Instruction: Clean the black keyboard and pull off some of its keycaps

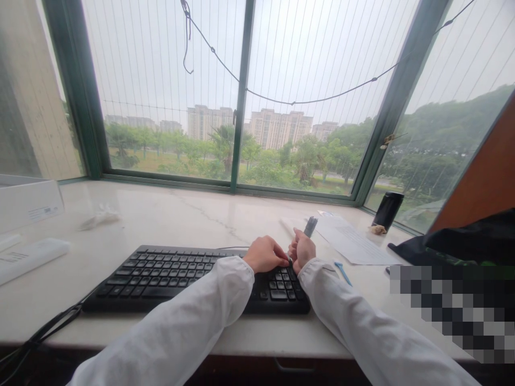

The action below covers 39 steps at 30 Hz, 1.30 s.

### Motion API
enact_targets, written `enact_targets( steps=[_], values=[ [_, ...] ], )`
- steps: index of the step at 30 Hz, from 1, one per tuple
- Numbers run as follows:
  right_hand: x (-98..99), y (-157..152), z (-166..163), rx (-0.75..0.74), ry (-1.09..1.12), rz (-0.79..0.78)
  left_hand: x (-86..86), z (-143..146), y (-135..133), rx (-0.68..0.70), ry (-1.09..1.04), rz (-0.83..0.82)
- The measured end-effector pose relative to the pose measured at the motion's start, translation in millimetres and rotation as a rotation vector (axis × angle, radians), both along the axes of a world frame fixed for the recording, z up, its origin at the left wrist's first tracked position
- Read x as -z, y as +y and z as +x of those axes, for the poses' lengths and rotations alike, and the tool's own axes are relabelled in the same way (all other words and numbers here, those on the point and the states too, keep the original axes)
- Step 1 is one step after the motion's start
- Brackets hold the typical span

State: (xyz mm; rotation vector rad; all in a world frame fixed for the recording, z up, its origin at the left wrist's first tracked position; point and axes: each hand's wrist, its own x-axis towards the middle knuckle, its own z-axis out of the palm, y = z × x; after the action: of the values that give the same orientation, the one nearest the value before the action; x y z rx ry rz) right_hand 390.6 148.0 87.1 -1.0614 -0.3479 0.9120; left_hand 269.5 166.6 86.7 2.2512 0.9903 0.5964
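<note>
A black keyboard (pixel 161 273) lies on the white tabletop in front of me. My right hand (pixel 302 251) is closed around what looks like a small brush (pixel 311 225); its dark, ragged-edged end sticks up above the fist. The lower end of the brush is hidden by my fingers over the number pad. From the left, my left hand (pixel 265 253) reaches across the keyboard, thumb and fingers pinched together close to my right hand. What they hold, if anything, I cannot make out. Just right of my right forearm lies a thin blue tool (pixel 343 273).
Printed paper sheets (pixel 350 241) lie behind my right hand. A black cylinder (pixel 388 212) stands by the window, with dark fabric (pixel 458 241) at right. White boxes (pixel 32 203) and a crumpled plastic bag (pixel 98 217) are at left. A cable (pixel 60 319) runs off the table's left front.
</note>
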Motion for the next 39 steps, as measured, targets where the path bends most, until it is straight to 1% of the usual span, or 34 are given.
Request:
enact_targets(
  steps=[5,9,14,20,28,35,39],
  values=[
    [2.4,0,0,-0.016,0.020,0.071,1.0,1,0,-0.006,-0.003,-0.005],
    [3.9,-1,5,-0.090,0.069,0.142,1.4,1,0,-0.005,-0.011,-0.011],
    [5.3,-3,8,-0.225,0.093,0.203,3.9,0,4,-0.003,-0.019,-0.027],
    [7.6,-4,8,-0.306,0.067,0.220,6.7,-1,9,0.001,0.003,-0.042],
    [10.1,-5,8,-0.333,0.053,0.256,4.7,-1,10,0.000,0.012,-0.044],
    [12.1,-2,14,-0.288,0.182,0.274,3.3,-3,9,0.008,0.012,-0.043],
    [13.2,0,18,-0.291,0.224,0.267,2.8,-3,10,0.015,0.005,-0.043]
  ],
)
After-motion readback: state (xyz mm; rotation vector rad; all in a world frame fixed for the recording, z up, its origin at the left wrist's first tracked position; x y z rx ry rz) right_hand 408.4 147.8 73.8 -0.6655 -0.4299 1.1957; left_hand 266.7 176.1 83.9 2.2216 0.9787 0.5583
